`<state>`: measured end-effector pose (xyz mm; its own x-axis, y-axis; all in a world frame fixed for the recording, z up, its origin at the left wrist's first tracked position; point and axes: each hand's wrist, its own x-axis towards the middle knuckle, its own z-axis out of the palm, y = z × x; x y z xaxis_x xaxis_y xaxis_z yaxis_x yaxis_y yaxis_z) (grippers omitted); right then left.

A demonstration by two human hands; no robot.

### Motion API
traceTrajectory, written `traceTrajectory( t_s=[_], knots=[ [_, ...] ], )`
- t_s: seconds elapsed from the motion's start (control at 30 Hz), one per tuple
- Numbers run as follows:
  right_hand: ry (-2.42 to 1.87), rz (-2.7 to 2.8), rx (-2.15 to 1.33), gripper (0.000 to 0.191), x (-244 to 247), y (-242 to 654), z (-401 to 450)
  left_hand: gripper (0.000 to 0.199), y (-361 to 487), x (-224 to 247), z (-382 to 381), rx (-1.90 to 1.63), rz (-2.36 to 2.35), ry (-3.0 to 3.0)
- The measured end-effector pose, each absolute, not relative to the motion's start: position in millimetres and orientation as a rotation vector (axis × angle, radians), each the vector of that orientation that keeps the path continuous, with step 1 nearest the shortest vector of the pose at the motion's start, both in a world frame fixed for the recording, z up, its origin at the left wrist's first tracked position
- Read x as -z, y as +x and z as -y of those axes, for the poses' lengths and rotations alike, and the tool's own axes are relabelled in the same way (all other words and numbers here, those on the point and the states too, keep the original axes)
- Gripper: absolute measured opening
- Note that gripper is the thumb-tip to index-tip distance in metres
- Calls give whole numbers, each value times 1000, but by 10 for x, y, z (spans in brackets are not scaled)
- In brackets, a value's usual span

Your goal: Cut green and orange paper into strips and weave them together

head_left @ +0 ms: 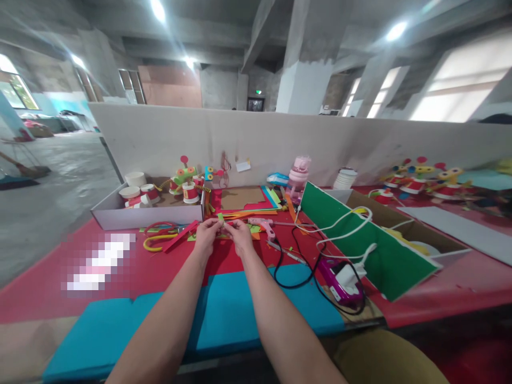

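Observation:
My left hand (pixel 207 234) and my right hand (pixel 240 236) meet over the red tabletop, fingertips close together. Between them they pinch a small light-green paper piece (pixel 221 217); its lower part is hidden by the fingers. A pink glue gun (pixel 267 226) lies just right of my right hand. On the left are scissors with yellow handles (pixel 152 244) and a red paper strip (pixel 180 238). Green paper scraps lie under and around the hands.
A white box (pixel 148 217) holds paper cups and a cup figure. On the right stand a green-sided box (pixel 360 240) with white cable over it and a purple power strip (pixel 340 282). A pink bottle (pixel 299 176) stands behind. Blue sheets (pixel 228 304) line the front edge.

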<state>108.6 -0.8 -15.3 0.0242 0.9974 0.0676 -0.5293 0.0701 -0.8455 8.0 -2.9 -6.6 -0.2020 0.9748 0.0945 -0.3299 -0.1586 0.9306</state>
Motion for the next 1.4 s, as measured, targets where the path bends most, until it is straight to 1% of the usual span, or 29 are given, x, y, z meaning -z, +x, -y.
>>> traceTrajectory(
  t_s=[0.23,0.43,0.77,0.9,1.03,1.3,1.4],
  knots=[
    [-728,852,-1307,32,135,1074,18,35,107,46,52,-1606,-1012,921],
    [-757,821,-1247,29,142,1086,-6,40,122,48,52,-1559,-1008,962],
    [-775,768,-1239,27,177,1089,-17,36,131,44,59,-1566,-1028,989],
    [-757,744,-1295,29,142,1120,-23,35,124,34,45,-1557,-1017,987],
    [-704,591,-1361,30,100,1186,-27,33,100,8,33,-1557,-990,973],
    [-633,689,-1527,16,148,1132,-1,34,46,-23,62,-1477,-944,974],
    [-581,679,-1557,14,121,1125,21,33,47,-29,66,-1480,-944,961]
  ],
)
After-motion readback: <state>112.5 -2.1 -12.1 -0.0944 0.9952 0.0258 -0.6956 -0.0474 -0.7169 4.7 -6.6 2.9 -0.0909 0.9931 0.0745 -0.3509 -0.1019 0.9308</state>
